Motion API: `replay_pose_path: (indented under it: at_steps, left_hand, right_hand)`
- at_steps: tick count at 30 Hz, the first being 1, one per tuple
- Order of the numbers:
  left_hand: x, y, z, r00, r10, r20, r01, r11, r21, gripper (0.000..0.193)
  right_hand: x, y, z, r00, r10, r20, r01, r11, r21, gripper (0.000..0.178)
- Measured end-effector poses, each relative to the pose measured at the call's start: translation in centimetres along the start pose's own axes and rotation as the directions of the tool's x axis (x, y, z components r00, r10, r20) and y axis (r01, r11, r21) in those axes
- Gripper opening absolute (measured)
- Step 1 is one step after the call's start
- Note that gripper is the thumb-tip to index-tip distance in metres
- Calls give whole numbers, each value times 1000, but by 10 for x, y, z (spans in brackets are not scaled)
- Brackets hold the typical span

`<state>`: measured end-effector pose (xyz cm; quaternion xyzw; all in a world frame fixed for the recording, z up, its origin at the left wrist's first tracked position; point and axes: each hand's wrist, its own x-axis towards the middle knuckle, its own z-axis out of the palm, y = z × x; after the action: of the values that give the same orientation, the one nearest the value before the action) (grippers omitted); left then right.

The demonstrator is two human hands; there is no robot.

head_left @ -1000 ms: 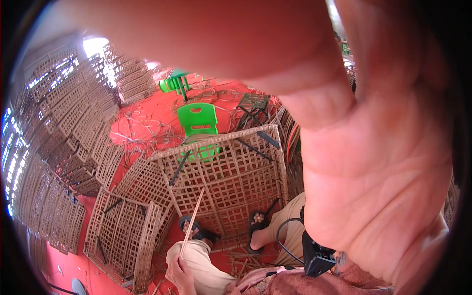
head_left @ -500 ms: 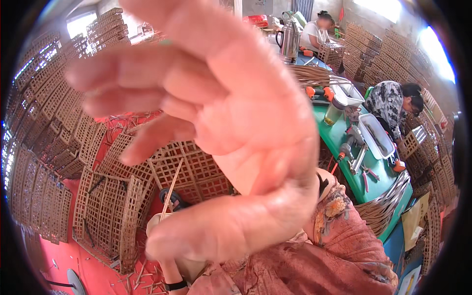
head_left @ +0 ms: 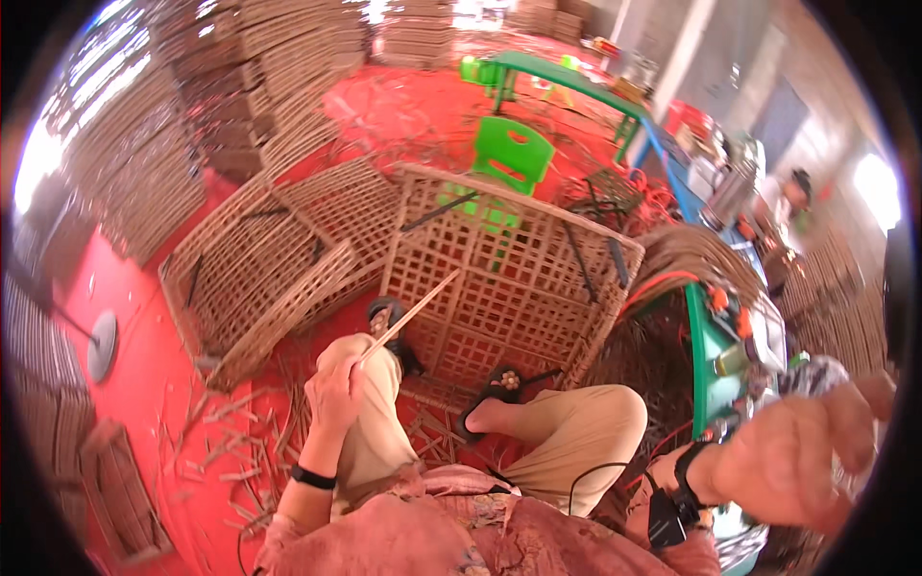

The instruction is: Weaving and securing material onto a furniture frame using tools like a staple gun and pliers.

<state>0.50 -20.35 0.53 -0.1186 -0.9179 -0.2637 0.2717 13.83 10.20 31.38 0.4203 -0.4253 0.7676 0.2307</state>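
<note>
My left hand [head_left: 335, 392] rests by my left knee, its fingers closed round a thin bamboo strip [head_left: 416, 309]. The strip slants up and to the right, in front of a large woven bamboo tray [head_left: 459, 331]. That tray leans before my feet, its open lattice showing a green chair behind it. On the right, my right hand [head_left: 802, 456] is raised over the green table [head_left: 699, 355], slightly blurred, with its fingers apart and nothing visible in them. A dark band and a small black device sit on the right wrist.
More woven trays [head_left: 254, 274] lie at the left, and tall stacks of trays [head_left: 298, 77] rise behind. A green plastic chair [head_left: 511, 154] stands beyond the big tray. Bamboo scraps [head_left: 226, 451] litter the red floor. A bundle of long strips [head_left: 696, 254] and tools lie on the tables; another person [head_left: 783, 197] sits beyond.
The view has swung left and my hand, close before the camera earlier, is now out over the table at the right. My left hand still holds the strip.
</note>
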Motion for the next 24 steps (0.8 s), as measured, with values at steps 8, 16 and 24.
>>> replay_pose_path:
  at_steps: [8, 16, 24]
  left_hand:
    - [-10, -12, -5, 998, -56, -23, 55, 996, -63, 12]
    - [-4, -4, -2, 998, -59, 1, 58, 996, -74, 10]
    - [-3, -8, -6, 998, -28, -54, 26, 999, -32, 9]
  right_hand:
    - [26, 27, 13, 896, 66, 439, -303, 813, 496, 24]
    - [19, 68, 11, 820, 100, 564, -387, 823, 416, 31]
    - [-2, 132, 9, 717, 250, 651, -489, 846, 214, 40]
